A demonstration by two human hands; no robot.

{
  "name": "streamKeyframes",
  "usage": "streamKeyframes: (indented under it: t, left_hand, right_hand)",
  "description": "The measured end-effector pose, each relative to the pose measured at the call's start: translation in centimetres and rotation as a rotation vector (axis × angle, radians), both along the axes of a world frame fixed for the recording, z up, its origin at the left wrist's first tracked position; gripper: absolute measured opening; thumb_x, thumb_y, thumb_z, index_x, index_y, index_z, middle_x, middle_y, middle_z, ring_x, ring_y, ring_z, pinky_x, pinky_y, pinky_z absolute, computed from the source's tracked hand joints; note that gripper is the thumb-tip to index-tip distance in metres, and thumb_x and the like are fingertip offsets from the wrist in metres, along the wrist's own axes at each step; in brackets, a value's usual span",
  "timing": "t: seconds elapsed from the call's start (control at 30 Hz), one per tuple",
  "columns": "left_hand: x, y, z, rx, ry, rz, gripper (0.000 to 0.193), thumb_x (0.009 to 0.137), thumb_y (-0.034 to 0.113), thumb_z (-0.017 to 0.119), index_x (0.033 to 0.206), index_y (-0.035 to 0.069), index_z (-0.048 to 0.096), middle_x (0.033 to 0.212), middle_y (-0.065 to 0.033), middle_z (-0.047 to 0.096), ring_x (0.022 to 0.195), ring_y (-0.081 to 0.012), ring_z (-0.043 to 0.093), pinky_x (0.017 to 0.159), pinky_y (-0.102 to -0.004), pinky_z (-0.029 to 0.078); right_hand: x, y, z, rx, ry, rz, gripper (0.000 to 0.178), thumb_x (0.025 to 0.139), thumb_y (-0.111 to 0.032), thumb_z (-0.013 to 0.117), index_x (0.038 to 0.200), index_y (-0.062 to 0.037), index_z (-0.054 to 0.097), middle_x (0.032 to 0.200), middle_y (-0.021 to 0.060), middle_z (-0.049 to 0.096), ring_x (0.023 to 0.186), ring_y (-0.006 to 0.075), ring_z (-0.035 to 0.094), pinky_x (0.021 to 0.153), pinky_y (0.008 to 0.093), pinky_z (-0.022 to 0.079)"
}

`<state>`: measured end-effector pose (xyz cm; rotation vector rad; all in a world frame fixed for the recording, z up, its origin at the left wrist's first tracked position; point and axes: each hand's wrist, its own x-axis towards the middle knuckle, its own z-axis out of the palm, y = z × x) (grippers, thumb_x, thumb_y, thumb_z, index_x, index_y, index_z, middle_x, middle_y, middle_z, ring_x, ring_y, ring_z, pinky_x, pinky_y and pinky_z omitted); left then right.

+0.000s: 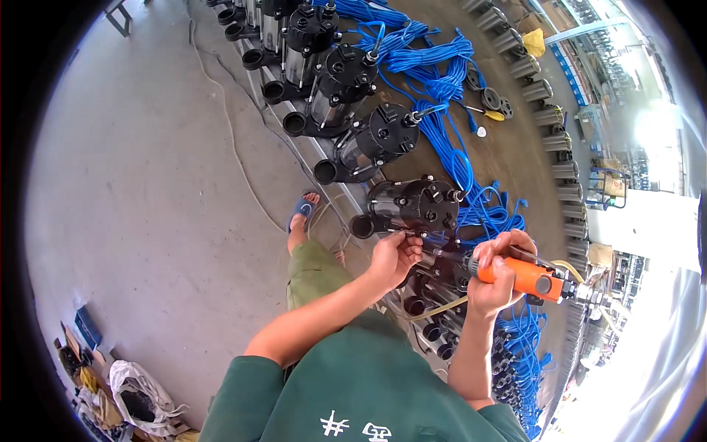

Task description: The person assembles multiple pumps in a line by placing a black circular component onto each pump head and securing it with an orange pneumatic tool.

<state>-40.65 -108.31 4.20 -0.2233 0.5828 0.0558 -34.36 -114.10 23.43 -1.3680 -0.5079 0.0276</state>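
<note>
Right of centre in the frame, the right hand (501, 278) wraps the orange power driver (533, 281), judged dense, rigid, best held round its barrel; left hand (395, 256), fingertips bunched just beside the central black canister (421, 205), contents indeterminable.

- The right hand (504, 276) wraps an orange power tool (534, 280), masking part of its casing; the tool's tip is too blurred to make out.
- Fingertips of the left hand (392, 258) overlap a black canister (434, 205); anything pinched there is too small to tell.
- A forearm (471, 361) blocks part of the nearer canister row.
- At the top edge, the far canisters (276, 11) and blue cables (442, 55) are cut off.
- The green shirt (346, 368), cropped below, conceals most of one leg.
- Glare (655, 129) washes out details at right.
</note>
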Motion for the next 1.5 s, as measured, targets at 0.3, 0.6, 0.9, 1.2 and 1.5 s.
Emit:
streamKeyframes:
  t: [0.3,0.6,0.9,1.2,1.5]
  left_hand:
    - [0.0,0.8,0.2,0.027,-0.02,-0.022,0.023,0.104,0.015,0.042,0.092,0.001,0.056,0.086,-0.0166,0.067,0.075,-0.0244,0.063,0.07,-0.0374,0.054]
    - [-0.7,1.5,-0.7,0.058,-0.016,-0.156,0.025,0.104,0.017,0.042,0.096,0.0,0.058,0.089,-0.017,0.068,0.076,-0.0246,0.065,0.07,-0.0368,0.054]
    - [-25.3,12.3,-6.0,1.138,0.887,-0.598,0.017,0.092,0.017,0.058,0.094,0.0,0.064,0.077,-0.0055,0.062,0.065,-0.0137,0.056,0.058,-0.0315,0.047]
    - [-48.7,4.5,-9.2,0.708,1.166,-1.017,0.026,0.094,0.023,0.059,0.104,0.001,0.067,0.085,-0.0093,0.068,0.08,-0.0192,0.063,0.071,-0.0352,0.052]
    - [-44.2,5.5,-10.1,0.766,1.074,-0.832,0.027,0.095,0.024,0.058,0.106,0.001,0.066,0.088,-0.0088,0.067,0.082,-0.0188,0.062,0.073,-0.0346,0.052]
  right_hand:
    - [0.3,0.7,-1.1,0.019,0.033,-0.011,0.046,0.074,-0.001,0.055,0.12,0.0021,0.059,0.087,0.0123,0.06,0.059,0.0138,0.055,0.058,0.0294,0.05]
    - [0.1,1.8,-2.7,0.015,0.015,-0.017,0.036,0.074,-0.001,0.054,0.109,0.0029,0.056,0.088,0.0136,0.058,0.059,0.0154,0.054,0.059,0.0322,0.051]
    - [0.8,1.7,-3.5,-0.006,-0.054,0.117,0.023,0.077,0.006,0.064,0.1,0.0018,0.062,0.081,0.0087,0.064,0.067,0.0117,0.061,0.061,0.0234,0.05]
    - [0.7,1.7,-4.4,-0.021,0.021,0.089,0.019,0.08,0.004,0.065,0.098,0.0009,0.064,0.085,0.0072,0.067,0.072,0.0113,0.063,0.065,0.0245,0.052]
    - [1.0,1.0,-5.1,-0.047,0.033,0.21,0.025,0.084,0.006,0.054,0.107,-0.0023,0.049,0.092,0.0097,0.056,0.07,0.0133,0.055,0.061,0.0278,0.05]
